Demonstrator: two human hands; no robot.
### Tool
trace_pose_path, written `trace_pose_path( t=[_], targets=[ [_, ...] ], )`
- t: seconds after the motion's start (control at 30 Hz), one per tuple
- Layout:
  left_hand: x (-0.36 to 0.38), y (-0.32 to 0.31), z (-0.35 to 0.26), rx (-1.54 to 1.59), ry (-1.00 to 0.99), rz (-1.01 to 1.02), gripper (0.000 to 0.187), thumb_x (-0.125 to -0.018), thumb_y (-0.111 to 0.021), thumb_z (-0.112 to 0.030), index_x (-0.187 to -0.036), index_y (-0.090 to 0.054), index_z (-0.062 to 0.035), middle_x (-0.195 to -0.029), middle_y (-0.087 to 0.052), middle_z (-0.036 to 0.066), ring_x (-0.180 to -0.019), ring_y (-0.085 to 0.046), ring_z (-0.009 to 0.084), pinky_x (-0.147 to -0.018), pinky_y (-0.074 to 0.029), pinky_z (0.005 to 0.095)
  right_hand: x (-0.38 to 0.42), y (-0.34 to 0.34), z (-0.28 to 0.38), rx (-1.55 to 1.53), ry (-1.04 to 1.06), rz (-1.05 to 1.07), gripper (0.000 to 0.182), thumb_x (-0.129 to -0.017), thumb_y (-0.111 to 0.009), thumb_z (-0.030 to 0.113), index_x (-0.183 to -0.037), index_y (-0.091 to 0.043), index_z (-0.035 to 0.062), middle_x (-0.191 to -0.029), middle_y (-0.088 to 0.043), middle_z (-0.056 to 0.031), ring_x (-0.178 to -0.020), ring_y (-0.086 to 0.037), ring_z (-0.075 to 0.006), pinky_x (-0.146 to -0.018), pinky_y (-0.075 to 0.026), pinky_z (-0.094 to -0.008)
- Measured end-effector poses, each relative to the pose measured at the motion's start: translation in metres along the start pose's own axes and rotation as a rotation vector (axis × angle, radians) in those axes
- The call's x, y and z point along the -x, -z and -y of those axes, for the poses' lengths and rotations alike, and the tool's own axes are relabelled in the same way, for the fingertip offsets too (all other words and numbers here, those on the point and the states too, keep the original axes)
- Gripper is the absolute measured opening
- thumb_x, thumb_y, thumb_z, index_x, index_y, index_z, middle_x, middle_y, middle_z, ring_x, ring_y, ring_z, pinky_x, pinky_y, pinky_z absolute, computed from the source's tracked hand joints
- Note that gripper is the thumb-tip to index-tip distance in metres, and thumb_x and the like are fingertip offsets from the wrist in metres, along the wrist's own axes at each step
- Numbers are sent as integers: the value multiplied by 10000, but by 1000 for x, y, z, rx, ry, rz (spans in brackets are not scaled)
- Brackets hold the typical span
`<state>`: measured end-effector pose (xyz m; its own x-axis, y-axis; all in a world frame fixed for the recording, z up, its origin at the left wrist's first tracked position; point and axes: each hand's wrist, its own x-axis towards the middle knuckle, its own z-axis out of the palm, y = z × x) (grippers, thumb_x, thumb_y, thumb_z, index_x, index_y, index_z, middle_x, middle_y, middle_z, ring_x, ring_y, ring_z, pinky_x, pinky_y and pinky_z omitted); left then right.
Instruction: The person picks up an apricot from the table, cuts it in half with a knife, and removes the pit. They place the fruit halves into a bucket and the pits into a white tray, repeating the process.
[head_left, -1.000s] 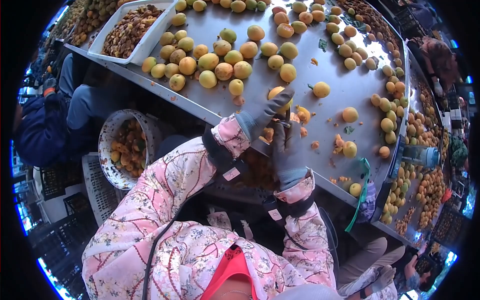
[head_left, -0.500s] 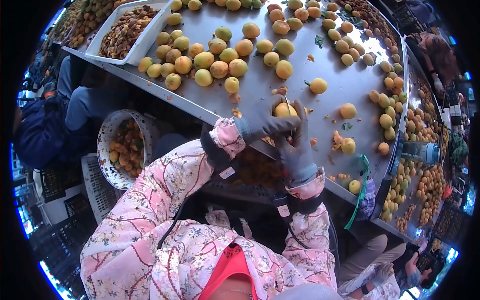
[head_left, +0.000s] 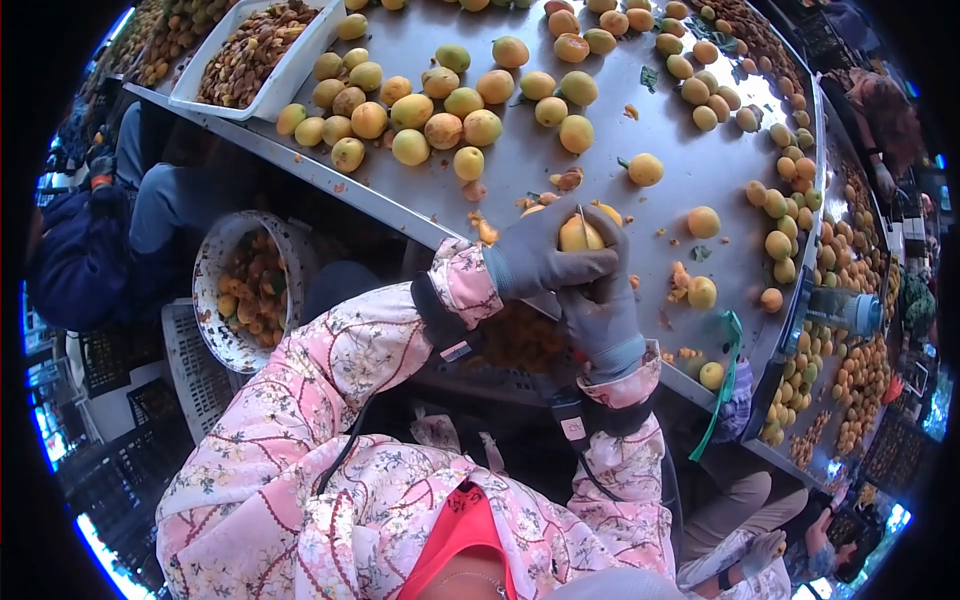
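Observation:
Both my hands, in grey gloves, meet over the near edge of the metal table (head_left: 640, 120). Between them is a yellow-orange apricot (head_left: 581, 234), with a thin dark line, perhaps a blade, across its top. My left hand (head_left: 545, 255) wraps round the apricot from the left. My right hand (head_left: 603, 305) closes on it from below and the right; its fingers are partly hidden. Orange fruit flesh shows just beyond my fingers. A brown pit with scraps (head_left: 567, 179) lies on the metal beyond them.
Many whole apricots (head_left: 443, 130) lie across the table. A white tray of pits (head_left: 255, 55) stands at the upper left. Below the table edge is a white bucket of fruit pieces (head_left: 250, 290). A green ribbon (head_left: 733, 385) hangs at the right edge. Other people sit nearby.
My hands have turned and closed more around the apricot, shifting slightly right. Fruit flesh now shows beyond my fingers. The view has shifted slightly.

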<state>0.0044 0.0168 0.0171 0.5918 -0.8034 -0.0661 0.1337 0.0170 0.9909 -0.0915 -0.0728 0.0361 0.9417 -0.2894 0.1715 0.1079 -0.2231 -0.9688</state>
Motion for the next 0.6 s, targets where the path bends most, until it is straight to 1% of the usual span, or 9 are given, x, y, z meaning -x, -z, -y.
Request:
trace_pose_path(
  t=[0.13,0.2,0.23,0.3,0.33,0.4,0.43,0.5,0.6],
  targets=[
    [6,-4,-9,56,80,-24,434,-750,-704,-279,-1046,-515,-25,-931,-575,63,-820,-573,114,-726,-499,261,2,-9,2,-66,10,-37,604,-747,-507,-123,-1295,-343,69,-1213,-444,-100,-1122,-460,-179,-945,-415,-308],
    [9,-8,-9,75,138,-80,416,-748,-698,-266,-1035,-520,-23,-927,-571,62,-822,-574,114,-724,-499,261,6,-12,9,-512,-249,-91,603,-740,-488,-125,-1291,-348,75,-1188,-459,-103,-1096,-471,-151,-905,-439,-290],
    [9,-9,-11,78,138,-78,416,-748,-698,-266,-1035,-520,-23,-927,-571,62,-822,-574,114,-724,-499,261,8,-11,11,-509,-250,-92,603,-740,-488,-125,-1291,-348,75,-1188,-459,-103,-1096,-471,-151,-905,-439,-290],
    [10,-10,-14,124,140,-83,386,-753,-690,-253,-1017,-534,-19,-917,-570,61,-822,-574,113,-722,-498,258,9,-10,15,-627,-417,-127,594,-745,-466,-107,-1291,-355,101,-1129,-488,-102,-858,-560,-105,-697,-501,-233],
    [10,-10,-14,127,140,-84,386,-753,-690,-253,-1017,-534,-19,-917,-570,61,-822,-574,113,-722,-498,258,10,-7,18,-625,-419,-126,594,-745,-466,-107,-1291,-355,101,-1129,-488,-102,-858,-560,-105,-697,-501,-233],
    [7,-10,-11,107,188,-61,355,-763,-680,-252,-997,-550,-19,-918,-569,59,-813,-573,108,-722,-496,255,11,0,25,-736,-587,-82,593,-756,-460,-83,-1298,-344,127,-1012,-532,-81,-571,-521,-66,-478,-449,-193],
    [6,-10,-10,109,190,-61,355,-763,-680,-252,-997,-550,-19,-918,-569,59,-813,-573,108,-722,-496,255,10,0,29,-735,-589,-82,593,-756,-460,-83,-1298,-344,127,-1012,-532,-81,-571,-521,-66,-478,-449,-193],
    [4,-9,-8,88,171,-26,335,-784,-659,-270,-990,-561,-25,-919,-569,54,-796,-571,104,-701,-497,247,8,0,34,-754,-627,-99,619,-805,-497,-48,-1352,-299,166,-850,-534,-40,-442,-407,-29,-367,-354,-160],
    [5,-6,-8,148,175,-33,334,-802,-638,-292,-999,-559,-34,-901,-562,41,-759,-561,93,-667,-486,230,10,10,27,-962,-783,-120,646,-766,-488,-63,-1334,-280,165,-846,-554,-60,-419,-435,-51,-342,-361,-176]
  ],
)
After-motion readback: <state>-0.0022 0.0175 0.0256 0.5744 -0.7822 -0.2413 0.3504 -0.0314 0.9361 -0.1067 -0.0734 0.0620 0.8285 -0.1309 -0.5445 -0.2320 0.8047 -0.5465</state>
